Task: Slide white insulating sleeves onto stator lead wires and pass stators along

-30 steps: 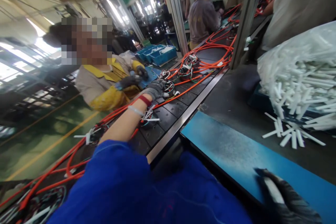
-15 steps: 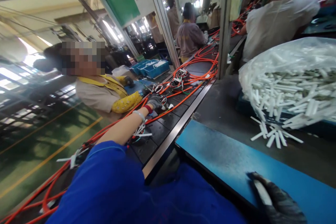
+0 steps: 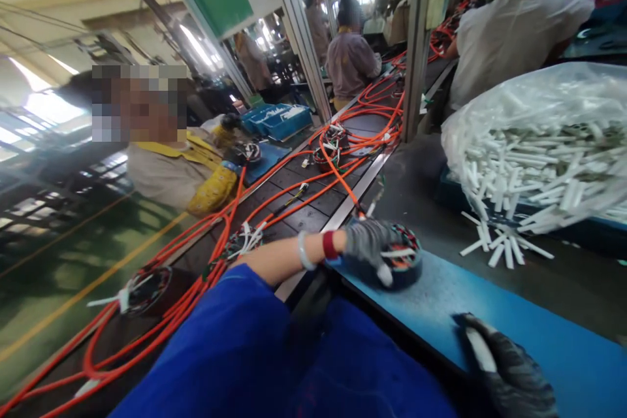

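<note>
My left hand (image 3: 369,245), in a grey striped glove, is closed on the rim of a round motor stator (image 3: 409,268). Coloured wires and white sleeves show inside the ring, and an orange cable rises from its far side. The stator is over the near end of a blue mat (image 3: 441,294), slightly blurred; I cannot tell whether it touches. Low on the right, my right hand (image 3: 509,366), also gloved, is closed over the mat, its fingers curled together. An oblong white patch shows at its fingers; whether this is a sleeve or part of the glove is unclear.
Beyond the metal edge, a conveyor (image 3: 313,209) carries orange cables (image 3: 289,206) and more stators (image 3: 151,290). A clear bag of white sleeves (image 3: 543,157) spills on the right. A co-worker in yellow sleeve covers (image 3: 215,189) works opposite. A metal post (image 3: 416,52) stands ahead.
My left hand has come back from the conveyor toward me and right, bringing a stator with its cable over the blue mat. My right hand stays nearly in place. The co-worker's arms have drawn back.
</note>
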### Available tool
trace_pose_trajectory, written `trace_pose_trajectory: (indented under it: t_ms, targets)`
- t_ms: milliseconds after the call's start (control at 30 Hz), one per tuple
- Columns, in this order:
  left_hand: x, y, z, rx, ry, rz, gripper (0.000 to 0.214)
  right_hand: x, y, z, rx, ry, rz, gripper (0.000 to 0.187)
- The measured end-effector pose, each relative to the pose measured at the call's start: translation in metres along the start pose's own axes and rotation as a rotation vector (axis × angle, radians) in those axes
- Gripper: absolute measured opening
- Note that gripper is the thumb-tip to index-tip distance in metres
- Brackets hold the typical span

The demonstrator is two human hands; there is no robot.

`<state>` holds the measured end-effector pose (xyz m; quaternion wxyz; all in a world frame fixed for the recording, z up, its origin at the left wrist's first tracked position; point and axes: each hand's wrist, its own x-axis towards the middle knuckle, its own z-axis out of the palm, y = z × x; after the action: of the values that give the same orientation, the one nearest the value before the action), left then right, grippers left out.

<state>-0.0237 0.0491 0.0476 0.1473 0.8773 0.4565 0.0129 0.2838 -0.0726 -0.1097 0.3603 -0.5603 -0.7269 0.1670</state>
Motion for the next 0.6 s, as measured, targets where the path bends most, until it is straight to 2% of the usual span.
trace_pose_trajectory:
  t_ms: [33,100,167,233,267,333,433,500,600]
  targets:
    - [0.008,0.02,0.013,0.06,-0.08,0.114,0.034,0.002,-0.002,-0.001,0.004,-0.01,0.017,0.042]
    - [0.011,0.051,0.03,0.137,-0.107,0.211,0.049,0.004,-0.009,-0.004,0.021,-0.037,0.064,0.048]
    - [-0.002,0.061,0.028,0.138,-0.016,0.233,0.072,0.005,-0.017,-0.009,0.045,-0.059,0.132,0.052]
    - [-0.02,0.043,0.016,0.034,0.151,0.204,0.086,0.007,-0.023,-0.015,0.105,-0.066,0.196,0.048]
    - [-0.027,0.026,0.01,-0.009,0.233,0.135,0.083,0.008,-0.026,-0.018,0.133,-0.047,0.236,0.045]
    - [-0.037,-0.016,0.006,-0.023,0.281,-0.022,0.071,0.014,-0.036,-0.021,0.162,-0.007,0.242,0.04]
    - [-0.037,-0.061,0.018,0.046,0.234,-0.093,0.058,0.031,-0.058,-0.02,0.067,0.02,0.055,0.036]
    - [-0.032,-0.074,0.031,0.078,0.253,-0.089,0.047,0.046,-0.076,-0.015,-0.061,0.044,-0.093,0.036]
    - [-0.017,-0.081,0.046,0.018,0.322,-0.004,0.039,0.067,-0.095,-0.008,-0.272,0.093,-0.217,0.039]
